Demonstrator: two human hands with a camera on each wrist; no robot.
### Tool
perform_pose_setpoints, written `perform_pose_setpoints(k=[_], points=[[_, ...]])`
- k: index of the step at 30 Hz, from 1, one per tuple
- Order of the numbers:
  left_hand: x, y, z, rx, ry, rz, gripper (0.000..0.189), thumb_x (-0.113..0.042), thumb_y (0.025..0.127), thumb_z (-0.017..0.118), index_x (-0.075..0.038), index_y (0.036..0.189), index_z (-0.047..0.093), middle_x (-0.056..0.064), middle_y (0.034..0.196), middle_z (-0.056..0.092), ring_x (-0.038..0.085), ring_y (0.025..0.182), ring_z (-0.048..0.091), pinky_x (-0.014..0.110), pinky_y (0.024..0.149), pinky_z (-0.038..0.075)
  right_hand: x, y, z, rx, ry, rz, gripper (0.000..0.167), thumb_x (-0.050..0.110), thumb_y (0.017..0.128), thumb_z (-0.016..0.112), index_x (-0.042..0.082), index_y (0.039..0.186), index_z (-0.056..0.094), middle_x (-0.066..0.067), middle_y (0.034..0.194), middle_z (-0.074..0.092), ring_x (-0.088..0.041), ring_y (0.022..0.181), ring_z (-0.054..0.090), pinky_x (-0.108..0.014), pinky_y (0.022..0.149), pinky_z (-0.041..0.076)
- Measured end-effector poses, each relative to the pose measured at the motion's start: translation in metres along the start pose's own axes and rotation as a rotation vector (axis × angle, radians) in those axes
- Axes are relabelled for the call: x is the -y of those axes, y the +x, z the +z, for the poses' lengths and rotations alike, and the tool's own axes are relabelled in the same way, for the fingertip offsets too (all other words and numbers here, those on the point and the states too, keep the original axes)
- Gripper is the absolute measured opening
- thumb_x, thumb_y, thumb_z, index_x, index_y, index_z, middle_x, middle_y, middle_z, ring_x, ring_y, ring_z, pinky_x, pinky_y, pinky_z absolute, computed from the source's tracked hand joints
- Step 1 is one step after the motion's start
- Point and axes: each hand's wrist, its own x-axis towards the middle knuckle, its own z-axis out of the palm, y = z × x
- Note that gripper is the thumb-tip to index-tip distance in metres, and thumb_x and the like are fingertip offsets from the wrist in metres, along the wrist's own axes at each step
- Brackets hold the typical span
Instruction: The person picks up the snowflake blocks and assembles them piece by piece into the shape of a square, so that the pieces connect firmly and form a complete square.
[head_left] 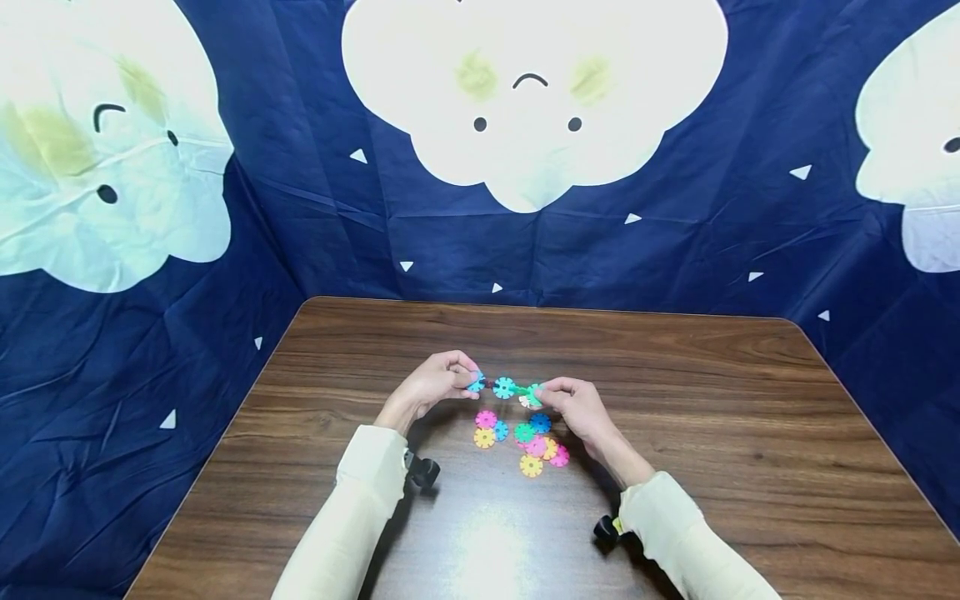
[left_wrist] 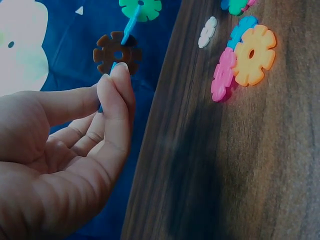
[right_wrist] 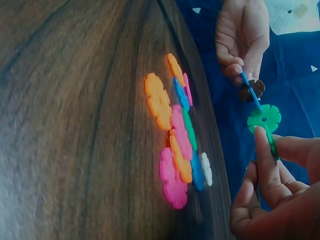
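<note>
woodgrain table (head_left: 712, 417) beneath, left hand (head_left: 431, 385) and right hand (head_left: 583, 410) pinch opposite ends of a notched-disc chain (head_left: 503, 387) running nine-to-three o'clock.

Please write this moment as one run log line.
left hand: pinches blue disc; right hand: pinches green disc; chain: between hands; table: loose discs

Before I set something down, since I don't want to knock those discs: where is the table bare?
The table is bare right of the right hand, to the right edge; left of the left hand, to the left edge; and along its far edge, beyond both hands. It's crowded between the hands, where loose discs lie near the held chain.
</note>
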Motion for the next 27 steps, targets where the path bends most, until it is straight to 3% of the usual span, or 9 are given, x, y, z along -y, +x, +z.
perform_pose_setpoints(k=[20, 27], points=[[-0.0062, -0.0010, 0.0039, -0.022, -0.037, 0.050, 0.010, 0.007, 0.093, 0.053, 0.009, 0.103, 0.052, 0.009, 0.087, 0.059, 0.017, 0.073, 0.066, 0.034, 0.079, 0.058, 0.0052, 0.0010, 0.0032, -0.039, 0.075, -0.037, 0.014, 0.011, 0.084, 0.070, -0.001, 0.090, 0.067, 0.001, 0.077, 0.069, -0.008, 0.076, 0.059, -0.028, 0.079, 0.045], [-0.0068, -0.0032, 0.0045, -0.035, -0.019, 0.064, 0.008, 0.006, 0.093, 0.053, 0.008, 0.101, 0.052, 0.009, 0.085, 0.058, 0.016, 0.071, 0.065, 0.034, 0.078, 0.059, 0.0043, 0.0001, 0.0065, -0.035, 0.087, -0.052, 0.011, 0.009, 0.085, 0.069, -0.001, 0.089, 0.066, 0.002, 0.075, 0.068, -0.012, 0.076, 0.059, -0.030, 0.078, 0.047]])
